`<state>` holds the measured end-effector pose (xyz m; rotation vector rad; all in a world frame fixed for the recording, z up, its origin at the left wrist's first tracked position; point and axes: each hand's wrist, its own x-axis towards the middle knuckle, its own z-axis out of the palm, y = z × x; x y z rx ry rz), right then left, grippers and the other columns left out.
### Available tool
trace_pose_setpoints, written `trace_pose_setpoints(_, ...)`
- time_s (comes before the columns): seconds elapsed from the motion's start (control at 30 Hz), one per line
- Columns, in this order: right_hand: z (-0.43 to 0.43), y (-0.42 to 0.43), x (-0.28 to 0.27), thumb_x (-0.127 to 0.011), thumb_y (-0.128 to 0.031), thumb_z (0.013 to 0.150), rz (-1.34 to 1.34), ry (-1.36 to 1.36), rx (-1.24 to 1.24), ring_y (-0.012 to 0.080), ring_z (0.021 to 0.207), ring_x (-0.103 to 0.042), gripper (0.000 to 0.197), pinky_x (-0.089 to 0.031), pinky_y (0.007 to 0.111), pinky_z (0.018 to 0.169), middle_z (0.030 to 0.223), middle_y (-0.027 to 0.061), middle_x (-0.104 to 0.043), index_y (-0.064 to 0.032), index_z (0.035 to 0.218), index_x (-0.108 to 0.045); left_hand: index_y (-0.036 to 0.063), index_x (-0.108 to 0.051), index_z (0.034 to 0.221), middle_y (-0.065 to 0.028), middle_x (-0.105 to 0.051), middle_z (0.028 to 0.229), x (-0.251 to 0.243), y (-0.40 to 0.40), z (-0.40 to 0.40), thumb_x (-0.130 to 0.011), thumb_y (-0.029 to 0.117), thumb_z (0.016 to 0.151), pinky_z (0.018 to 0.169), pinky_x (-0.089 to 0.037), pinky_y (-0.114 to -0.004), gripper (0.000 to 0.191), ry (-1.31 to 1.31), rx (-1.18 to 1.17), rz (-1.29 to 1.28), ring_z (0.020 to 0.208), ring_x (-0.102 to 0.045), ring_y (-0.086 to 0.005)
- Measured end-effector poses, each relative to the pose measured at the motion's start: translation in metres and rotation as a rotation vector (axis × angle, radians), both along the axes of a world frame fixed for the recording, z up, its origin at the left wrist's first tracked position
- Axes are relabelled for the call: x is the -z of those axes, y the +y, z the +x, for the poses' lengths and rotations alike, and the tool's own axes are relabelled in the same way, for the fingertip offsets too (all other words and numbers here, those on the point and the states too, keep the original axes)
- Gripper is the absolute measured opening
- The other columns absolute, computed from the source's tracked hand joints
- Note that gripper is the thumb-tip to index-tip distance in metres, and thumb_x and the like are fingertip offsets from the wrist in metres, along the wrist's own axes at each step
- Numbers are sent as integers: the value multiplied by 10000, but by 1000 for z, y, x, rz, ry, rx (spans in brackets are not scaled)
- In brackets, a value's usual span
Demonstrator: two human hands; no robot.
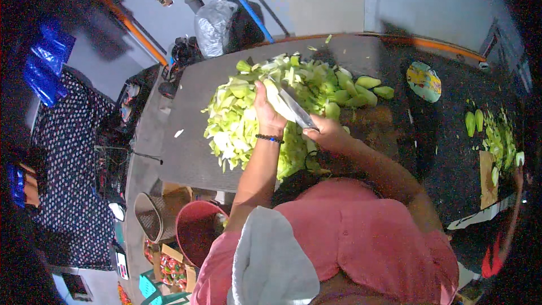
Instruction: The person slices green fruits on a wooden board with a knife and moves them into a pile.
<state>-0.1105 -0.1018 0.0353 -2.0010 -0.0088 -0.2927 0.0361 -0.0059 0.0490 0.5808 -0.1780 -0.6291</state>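
My left hand (269, 109) holds a peeled pale green fruit (276, 98), perhaps a green mango, above a broad heap of cut pieces. In my right hand (330, 132) is a kitchen knife (298, 111), its blade lying along the right side of the fruit. The heap of pale green slices (233, 123) spreads over the grey table (190, 135) beneath both hands. Several whole peeled fruits (360, 93) rest at the heap's right edge. A dark bead bracelet (269, 138) circles my left wrist.
A wooden board (377, 129) lies right of the heap. Farther right are a patterned oval item (424, 81), two whole fruits (470, 123), green shreds (499, 135) and another board (488, 178). A pink bin (190, 228) and beige basket (148, 216) stand below the table, left.
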Motion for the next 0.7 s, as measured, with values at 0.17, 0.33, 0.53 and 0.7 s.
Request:
trace_pose_setpoints(0.17, -1, 1, 10, -543, -179, 787, -403, -61, 202, 353, 665, -569, 123, -436, 427, 549, 699, 140, -557, -81, 807, -471, 133, -488, 889, -51, -519, 718, -1, -10, 5, -355, 603, 821, 552, -433, -381, 494, 83, 18, 48, 645, -512, -235)
trace_pose_setpoints(0.33, -8, 2, 5, -497, -193, 806, -733, -17, 299, 360, 616, -566, 99, -424, 461, 492, 653, 121, -553, -108, 771, -461, 147, -462, 883, -45, -494, 698, 37, -6, 40, -469, 497, 822, 529, -421, -347, 355, 123, -16, 21, 622, -496, -203)
trace_pose_setpoints(0.53, -13, -15, 20, -469, -222, 829, -734, 46, 432, 344, 591, -562, 129, -438, 426, 473, 643, 141, -545, -95, 806, -460, 123, -489, 899, -82, -536, 782, 30, -4, 57, -522, 410, 812, 599, -452, -358, 301, 0, -151, -45, 686, -529, -219)
trace_pose_setpoints(0.7, -21, -6, 12, -497, -191, 818, -625, -140, 345, 349, 576, -557, 118, -446, 433, 477, 658, 147, -538, -85, 855, -462, 109, -512, 919, -138, -559, 835, 19, -6, 49, -488, 465, 802, 633, -453, -395, 376, -34, 34, -223, 718, -542, -280)
